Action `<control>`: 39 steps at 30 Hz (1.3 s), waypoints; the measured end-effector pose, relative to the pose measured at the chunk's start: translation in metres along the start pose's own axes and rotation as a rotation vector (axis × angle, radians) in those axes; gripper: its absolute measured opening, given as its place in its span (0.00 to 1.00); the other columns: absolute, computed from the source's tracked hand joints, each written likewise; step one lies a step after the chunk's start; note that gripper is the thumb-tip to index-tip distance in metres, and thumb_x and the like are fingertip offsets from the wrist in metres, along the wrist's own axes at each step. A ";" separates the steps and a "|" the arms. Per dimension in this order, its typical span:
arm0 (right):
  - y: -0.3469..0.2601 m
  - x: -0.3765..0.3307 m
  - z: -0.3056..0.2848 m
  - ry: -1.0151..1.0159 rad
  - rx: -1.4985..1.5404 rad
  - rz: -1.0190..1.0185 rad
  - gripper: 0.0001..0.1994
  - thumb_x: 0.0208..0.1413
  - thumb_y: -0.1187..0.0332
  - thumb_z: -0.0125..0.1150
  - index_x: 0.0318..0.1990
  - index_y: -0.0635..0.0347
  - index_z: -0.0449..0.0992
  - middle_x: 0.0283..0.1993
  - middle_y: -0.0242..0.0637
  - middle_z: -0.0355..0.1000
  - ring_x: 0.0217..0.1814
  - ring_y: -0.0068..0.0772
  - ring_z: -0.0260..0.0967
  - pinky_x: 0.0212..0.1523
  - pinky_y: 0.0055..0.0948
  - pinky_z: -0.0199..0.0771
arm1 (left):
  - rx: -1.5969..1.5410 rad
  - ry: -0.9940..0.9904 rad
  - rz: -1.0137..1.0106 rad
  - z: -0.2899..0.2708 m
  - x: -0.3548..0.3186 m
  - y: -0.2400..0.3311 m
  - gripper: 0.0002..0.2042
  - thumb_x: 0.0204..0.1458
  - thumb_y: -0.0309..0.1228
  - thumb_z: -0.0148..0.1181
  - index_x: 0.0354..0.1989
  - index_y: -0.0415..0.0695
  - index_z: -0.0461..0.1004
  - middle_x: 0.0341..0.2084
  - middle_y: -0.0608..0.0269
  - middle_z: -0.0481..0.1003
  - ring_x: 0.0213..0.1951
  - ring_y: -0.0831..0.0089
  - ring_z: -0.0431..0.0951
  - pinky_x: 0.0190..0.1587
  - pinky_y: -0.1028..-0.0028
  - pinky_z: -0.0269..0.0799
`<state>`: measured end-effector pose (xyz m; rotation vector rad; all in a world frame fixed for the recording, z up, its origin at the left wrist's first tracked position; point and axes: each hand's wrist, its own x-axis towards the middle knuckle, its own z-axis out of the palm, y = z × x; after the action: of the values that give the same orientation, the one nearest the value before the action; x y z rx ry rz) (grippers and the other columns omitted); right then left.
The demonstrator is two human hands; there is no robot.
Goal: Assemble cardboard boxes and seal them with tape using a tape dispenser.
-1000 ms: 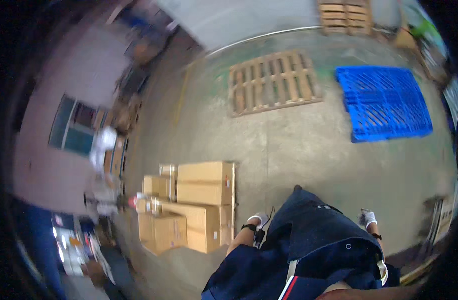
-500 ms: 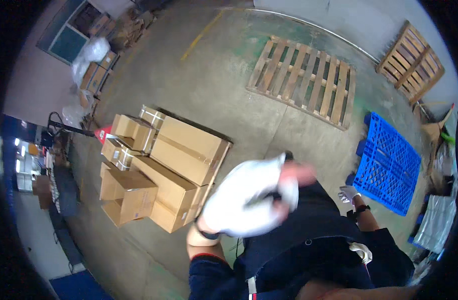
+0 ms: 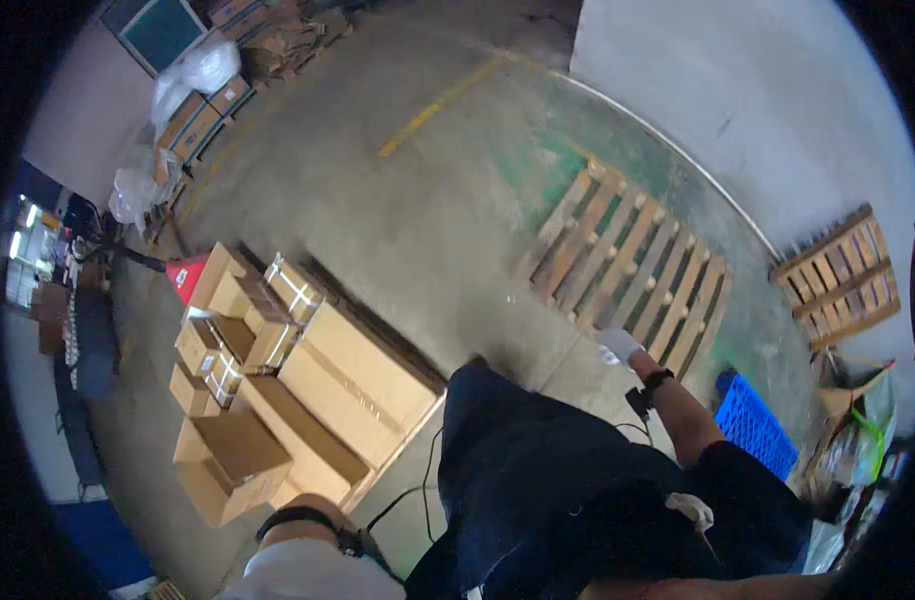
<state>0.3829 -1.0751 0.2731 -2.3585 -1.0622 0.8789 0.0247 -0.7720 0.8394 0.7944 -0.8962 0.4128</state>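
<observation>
My right hand (image 3: pixel 617 346), in a white glove with a black band at the wrist, hangs out ahead of me. In the picture it overlaps the near edge of a wooden pallet (image 3: pixel 645 262), and nothing shows in it; its fingers are too small and blurred to read. Low at the left rim is my left hand (image 3: pixel 312 572), also white-gloved, very close to the camera with its fingers cut off by the edge. Beyond its black wristband stand an open cardboard box (image 3: pixel 227 468), a long open carton (image 3: pixel 302 430) and a large flat taped carton (image 3: pixel 355 372).
Smaller strapped cartons (image 3: pixel 295 290) and a red pallet-jack part (image 3: pixel 185 276) are at the left. A blue plastic pallet (image 3: pixel 755 428) lies at the right; another wooden pallet (image 3: pixel 843 274) leans on the wall. A black cable (image 3: pixel 429 480) trails near my legs.
My left hand has dropped from the middle to the lower left rim. My right hand has swung forward toward the wooden pallet. The view has turned, and the cartons sit lower left.
</observation>
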 end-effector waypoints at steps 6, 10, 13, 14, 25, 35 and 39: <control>-0.171 0.238 -0.064 -0.168 0.363 0.156 0.17 0.56 0.56 0.54 0.46 0.56 0.76 0.34 0.35 0.77 0.32 0.29 0.74 0.30 0.30 0.74 | -0.083 0.067 0.126 -0.145 0.008 0.041 0.14 0.52 0.39 0.57 0.45 0.50 0.70 0.21 0.52 0.70 0.16 0.69 0.68 0.15 0.73 0.61; -0.045 0.344 0.005 -0.105 -0.402 -0.307 0.17 0.51 0.52 0.55 0.36 0.56 0.77 0.38 0.42 0.75 0.32 0.42 0.73 0.34 0.37 0.72 | -0.076 0.012 0.099 -0.257 0.057 0.111 0.10 0.52 0.37 0.56 0.40 0.48 0.72 0.21 0.56 0.71 0.18 0.71 0.69 0.17 0.74 0.62; -0.119 0.360 -0.037 -0.365 0.071 0.213 0.22 0.52 0.47 0.53 0.41 0.57 0.76 0.38 0.42 0.75 0.34 0.39 0.73 0.35 0.38 0.73 | 0.048 0.055 0.069 -0.340 0.080 0.125 0.08 0.52 0.35 0.55 0.36 0.47 0.74 0.21 0.60 0.71 0.20 0.72 0.71 0.19 0.75 0.63; -0.076 0.355 -0.037 -0.355 -0.091 0.085 0.17 0.54 0.55 0.53 0.46 0.54 0.75 0.45 0.43 0.74 0.46 0.48 0.70 0.45 0.37 0.71 | 0.048 0.046 0.068 -0.368 0.096 0.141 0.07 0.52 0.34 0.55 0.35 0.46 0.74 0.21 0.61 0.71 0.20 0.73 0.71 0.20 0.75 0.64; -0.089 0.659 -0.085 -0.099 -0.086 -0.233 0.11 0.52 0.61 0.55 0.38 0.56 0.76 0.36 0.42 0.76 0.34 0.46 0.73 0.35 0.42 0.74 | 0.327 -0.180 -0.096 -0.714 0.205 0.184 0.08 0.51 0.31 0.58 0.36 0.41 0.76 0.25 0.60 0.75 0.25 0.70 0.75 0.27 0.74 0.69; -0.438 1.092 -0.307 -0.197 0.178 -0.243 0.19 0.55 0.55 0.52 0.50 0.54 0.71 0.42 0.50 0.73 0.44 0.48 0.71 0.44 0.41 0.70 | 0.744 -0.419 -0.585 -1.017 0.302 0.190 0.11 0.48 0.33 0.61 0.40 0.43 0.75 0.29 0.58 0.77 0.30 0.64 0.77 0.33 0.71 0.72; -0.430 1.188 -0.327 -0.133 0.199 -0.202 0.10 0.56 0.63 0.53 0.37 0.60 0.76 0.34 0.35 0.74 0.29 0.27 0.70 0.27 0.28 0.71 | 0.927 -0.457 -0.836 -1.130 0.322 0.222 0.13 0.48 0.33 0.62 0.41 0.44 0.75 0.30 0.58 0.77 0.32 0.62 0.78 0.35 0.70 0.74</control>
<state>0.9939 0.0774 0.3102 -2.0145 -1.1824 1.0248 0.6725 0.2308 0.7778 2.0721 -0.6731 -0.1456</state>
